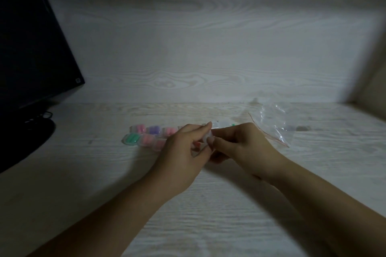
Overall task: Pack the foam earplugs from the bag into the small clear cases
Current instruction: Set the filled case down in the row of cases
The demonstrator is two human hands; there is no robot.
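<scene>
While both hands meet over the middle of the desk, the left hand [183, 148] curls narrowly around a small clear case [206, 139], its index finger [205, 127] arched over the top and its thumb tucked beneath, and the right hand [238, 144] pinches the same case from the 3 o'clock side with its fingertips drawn close together. Something pink-red shows between the two hands, probably an earplug already seated, though the blur keeps me from being sure, and I cannot tell whether the lid is open or half shut. To my eye the step in hand is closing this case, and it would go best if the left hand holds the base steady while the right presses the lid down squarely, making sure no foam pokes over the rim to jam the catch. Just behind the fingers, at 12 o'clock, a couple of other clear cases [224, 124] sit on the wooden desk [208, 204], one with a touch of green beside it. Out at 9 o'clock runs a double row of filled cases [146, 136], showing pink, purple and green foam, so much of the work looks done. At 2 o'clock lies the crumpled clear bag [273, 123], apparently nearly empty. Far off at 10 o'clock stands a dark monitor [31, 48].
</scene>
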